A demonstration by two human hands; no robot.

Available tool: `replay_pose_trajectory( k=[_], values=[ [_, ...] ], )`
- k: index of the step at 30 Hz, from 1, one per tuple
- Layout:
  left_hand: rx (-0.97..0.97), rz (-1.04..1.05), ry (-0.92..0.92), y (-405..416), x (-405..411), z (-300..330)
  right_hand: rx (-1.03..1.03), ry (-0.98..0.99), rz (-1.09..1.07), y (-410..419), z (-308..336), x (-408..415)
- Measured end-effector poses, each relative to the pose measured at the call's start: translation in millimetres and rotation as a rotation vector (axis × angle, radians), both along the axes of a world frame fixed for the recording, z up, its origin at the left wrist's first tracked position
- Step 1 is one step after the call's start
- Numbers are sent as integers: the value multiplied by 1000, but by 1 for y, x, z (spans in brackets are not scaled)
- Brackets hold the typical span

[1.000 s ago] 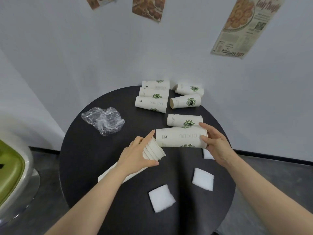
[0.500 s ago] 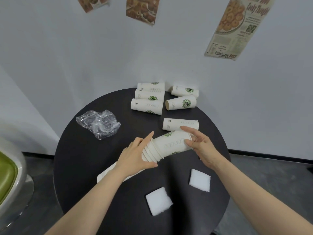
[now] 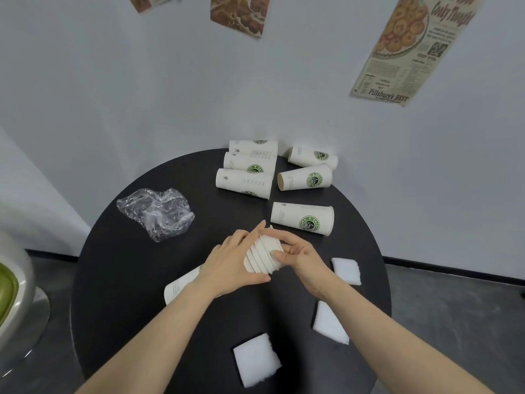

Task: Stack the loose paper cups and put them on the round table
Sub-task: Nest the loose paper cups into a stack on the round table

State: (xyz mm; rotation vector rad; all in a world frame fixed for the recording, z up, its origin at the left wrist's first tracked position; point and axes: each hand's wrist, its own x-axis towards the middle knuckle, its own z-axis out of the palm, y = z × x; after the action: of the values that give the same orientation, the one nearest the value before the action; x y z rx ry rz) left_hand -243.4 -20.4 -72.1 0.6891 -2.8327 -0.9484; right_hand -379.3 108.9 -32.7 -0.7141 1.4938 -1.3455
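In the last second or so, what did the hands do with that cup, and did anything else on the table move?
The right hand pushed the loose cup it held fully into the stack, which the left hand grips near its rims; the cup now sits nested, the right fingers curled at the stack's open end. The six loose cups lying beyond, the plastic bag and the white pads stayed put.

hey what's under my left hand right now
The left hand grips a stack of nested paper cups on the round table. Its covered middle can't be seen.
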Motion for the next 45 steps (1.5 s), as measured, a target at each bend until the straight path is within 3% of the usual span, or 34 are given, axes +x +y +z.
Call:
replay_pose_trajectory(
  k=[7, 12, 17, 26, 31, 45],
  values=[
    [-3, -5, -28, -10, -18, -6, -3, -28, 17, -12, -11, -23],
    [12, 60, -5, -17, -27, -7, 106, 255, -436, -10, -17, -101],
    [76, 112, 30, -24, -34, -3, 356, 407, -384, -8, -37, -170],
    [50, 164, 38, -29, -40, -8, 267, 138, -427, -35, -72, -199],
    [55, 178, 35, -32, -40, -9, 211, 89, -504, -39, -76, -190],
    [76, 155, 40, -27, -38, -11, -38, 18, -430, -1, -30, -181]
  ],
)
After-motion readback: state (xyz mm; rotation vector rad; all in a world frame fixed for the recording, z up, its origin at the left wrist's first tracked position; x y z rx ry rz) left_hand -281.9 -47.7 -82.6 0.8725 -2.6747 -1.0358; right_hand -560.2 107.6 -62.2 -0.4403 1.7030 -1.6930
